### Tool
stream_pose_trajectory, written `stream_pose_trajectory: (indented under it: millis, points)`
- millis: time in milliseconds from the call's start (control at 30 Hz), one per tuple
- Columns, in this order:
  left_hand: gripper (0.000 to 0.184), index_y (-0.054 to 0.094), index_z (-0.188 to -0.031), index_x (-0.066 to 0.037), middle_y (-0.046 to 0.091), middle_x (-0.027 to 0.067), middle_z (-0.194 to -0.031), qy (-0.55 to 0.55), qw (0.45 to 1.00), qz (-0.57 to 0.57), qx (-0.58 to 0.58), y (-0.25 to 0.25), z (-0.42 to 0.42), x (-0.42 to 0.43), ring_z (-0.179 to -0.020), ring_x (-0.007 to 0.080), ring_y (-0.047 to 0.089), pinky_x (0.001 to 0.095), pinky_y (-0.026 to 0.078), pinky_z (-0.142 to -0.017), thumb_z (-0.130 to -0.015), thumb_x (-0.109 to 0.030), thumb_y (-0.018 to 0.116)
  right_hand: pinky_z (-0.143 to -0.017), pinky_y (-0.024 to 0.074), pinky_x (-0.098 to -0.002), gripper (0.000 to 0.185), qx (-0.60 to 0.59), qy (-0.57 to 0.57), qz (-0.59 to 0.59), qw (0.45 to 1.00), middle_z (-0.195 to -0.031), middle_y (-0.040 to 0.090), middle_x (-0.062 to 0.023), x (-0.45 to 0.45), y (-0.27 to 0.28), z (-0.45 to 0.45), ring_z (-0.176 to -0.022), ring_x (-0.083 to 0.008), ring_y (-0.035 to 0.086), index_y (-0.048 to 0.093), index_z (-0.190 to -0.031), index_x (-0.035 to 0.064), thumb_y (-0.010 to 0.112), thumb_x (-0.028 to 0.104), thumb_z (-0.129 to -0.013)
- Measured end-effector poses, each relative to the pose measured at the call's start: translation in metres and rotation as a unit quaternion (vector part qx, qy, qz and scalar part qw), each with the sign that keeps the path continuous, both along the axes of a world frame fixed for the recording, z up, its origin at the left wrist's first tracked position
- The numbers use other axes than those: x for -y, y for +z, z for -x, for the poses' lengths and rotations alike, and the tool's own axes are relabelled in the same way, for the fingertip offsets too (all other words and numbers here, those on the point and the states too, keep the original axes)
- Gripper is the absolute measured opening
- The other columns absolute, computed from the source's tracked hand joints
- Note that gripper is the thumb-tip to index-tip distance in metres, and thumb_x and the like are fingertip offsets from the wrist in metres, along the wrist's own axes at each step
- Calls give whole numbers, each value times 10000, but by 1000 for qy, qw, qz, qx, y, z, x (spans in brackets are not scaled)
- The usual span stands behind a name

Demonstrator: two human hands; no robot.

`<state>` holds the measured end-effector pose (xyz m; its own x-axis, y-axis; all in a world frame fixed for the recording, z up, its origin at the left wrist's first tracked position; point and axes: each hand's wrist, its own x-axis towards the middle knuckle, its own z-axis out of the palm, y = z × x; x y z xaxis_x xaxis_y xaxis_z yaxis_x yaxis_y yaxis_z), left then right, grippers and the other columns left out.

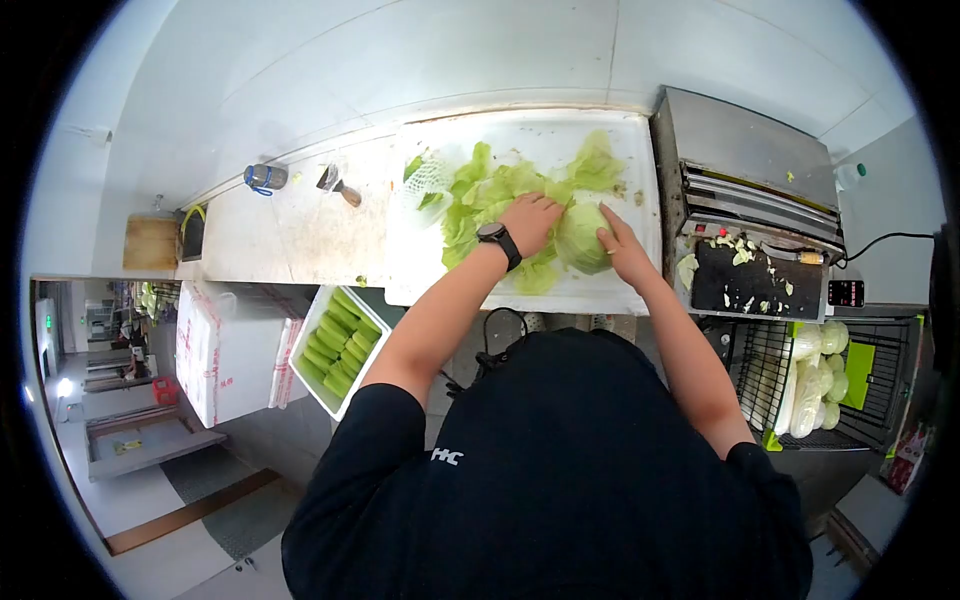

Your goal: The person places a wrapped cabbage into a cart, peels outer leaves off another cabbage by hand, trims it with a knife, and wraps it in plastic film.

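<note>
A round pale green cabbage point(583, 240) sits on a white tray point(420, 275). My right hand point(624, 247) rests against its right side, the thumb and fingers apart around its edge. On the other side, my left hand point(531, 222), below a wrist with a black watch point(498, 241), lies over loose leaves close to the cabbage's left edge, its fingers pointing up and right. Whether it holds a leaf cannot be made out. Loose green leaves point(595, 165) are spread behind and left of the cabbage. A white foam net point(428, 178) lies at the tray's left.
Right of the tray stands a metal wrapping machine point(750, 150) with a knife point(795, 254) and scraps on its black plate point(745, 280). A cart point(880, 400) holds more cabbages. Left are a white box of green vegetables point(340, 345), a scraper point(346, 190) and a blue-grey cup point(265, 178).
</note>
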<state>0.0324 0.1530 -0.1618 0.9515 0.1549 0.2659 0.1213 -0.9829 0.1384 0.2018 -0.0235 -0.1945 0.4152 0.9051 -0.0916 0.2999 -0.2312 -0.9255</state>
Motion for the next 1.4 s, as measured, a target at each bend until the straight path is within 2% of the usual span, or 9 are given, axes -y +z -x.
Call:
stream_pose_trajectory:
  millis: [67,300,400,500,600,633,833,1100,1400]
  points:
    - [360,645,-1153,-106,660,73,-1049,38,989,60,-129,5,4,2,-1055,301,598,424,496,-910,-793,-112,655,-1118,343,-407,644,70,-24,47,996,-1419,445,-256,4,-8,-3,-1331,-373,432,394,-1463,49,631,348,-944]
    - [124,673,-921,-136,653,45,-910,-35,992,-3,-119,7,17,16,-942,265,604,407,493,-806,-805,-174,656,-1106,356,-393,636,-26,-19,66,997,-1396,464,-238,29,12,10,-1318,-348,444,400,-1467,51,644,306,-938]
    - [39,655,-841,-146,650,34,-871,-44,996,-24,-72,-2,26,5,-931,261,607,409,483,-799,-815,-170,637,-1091,375,-397,605,77,-24,-29,996,-1380,469,-240,33,0,10,-1307,-351,451,411,-1454,69,628,326,-951]
    - [128,670,-938,-137,660,45,-946,54,984,-27,-167,-5,38,-9,-981,270,607,423,477,-848,-822,-154,618,-1079,384,-409,589,46,-39,21,998,-1367,471,-235,32,4,8,-1299,-362,452,400,-1459,97,607,343,-966]
    - [480,574,-1297,-111,549,120,-1374,162,973,-93,-134,5,47,-4,-1246,344,526,428,432,-1031,-828,-167,657,-1068,393,-428,598,82,-27,18,996,-1360,468,-233,26,5,11,-1269,-388,474,385,-1469,119,588,383,-973]
    - [480,574,-1297,-111,549,120,-1374,165,973,-94,-133,8,43,4,-1246,344,526,428,432,-1031,-828,-167,657,-1064,394,-436,602,79,-42,38,995,-1356,466,-245,23,7,12,-1251,-402,485,389,-1464,113,576,409,-974]
    - [578,527,-1316,-52,500,193,-1408,47,968,245,20,9,11,64,-1291,388,478,440,413,-1066,-821,-262,738,-1034,414,-462,630,39,-110,83,990,-1316,475,-296,7,-13,6,-1200,-450,509,387,-1455,107,528,494,-978]
    - [408,535,-964,-44,537,140,-965,124,947,292,56,8,-7,60,-926,341,552,424,464,-812,-754,-278,795,-988,449,-481,655,76,-93,101,988,-1297,479,-303,8,8,18,-1153,-470,547,370,-1458,114,532,518,-969]
    - [246,514,-837,-41,519,145,-899,125,927,350,48,6,-9,56,-846,336,528,414,455,-737,-713,-122,710,-997,446,-481,661,60,-107,81,989,-1313,457,-306,16,10,25,-1187,-463,527,355,-1458,116,553,507,-963]
